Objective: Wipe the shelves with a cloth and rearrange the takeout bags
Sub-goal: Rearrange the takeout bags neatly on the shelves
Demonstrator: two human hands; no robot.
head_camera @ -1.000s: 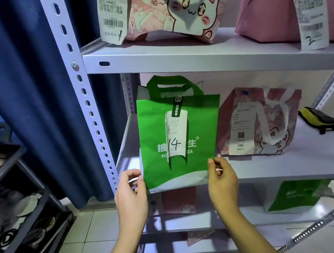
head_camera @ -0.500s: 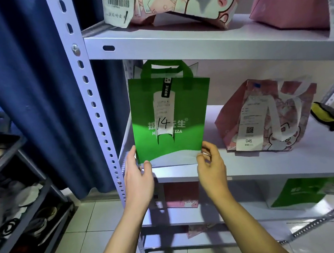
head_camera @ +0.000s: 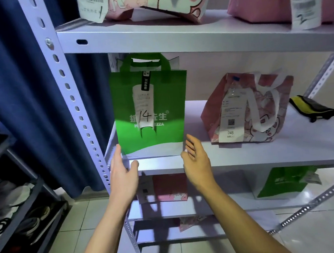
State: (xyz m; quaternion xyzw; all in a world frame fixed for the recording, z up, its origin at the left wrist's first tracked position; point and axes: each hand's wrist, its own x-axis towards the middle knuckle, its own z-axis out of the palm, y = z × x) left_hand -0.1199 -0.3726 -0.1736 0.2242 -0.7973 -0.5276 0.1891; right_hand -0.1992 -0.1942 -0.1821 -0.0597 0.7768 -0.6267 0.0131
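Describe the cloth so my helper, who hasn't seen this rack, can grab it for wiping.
Find the middle shelf of the pale metal rack. Go to its far right end, past the pink cartoon bag. The cloth lies flat there, crumpled, yellow and black, the only thing on that shelf that is not a bag.

I saw the green takeout bag [head_camera: 150, 115] standing upright at the left front of the middle shelf [head_camera: 247, 155], handles up, a receipt marked 14 on its face. To its right on that shelf sat the pink cartoon bag [head_camera: 249, 109], slumped, receipt facing out. Farther right on the shelf lay the yellow-and-black cloth [head_camera: 312, 109], crumpled, near the back.
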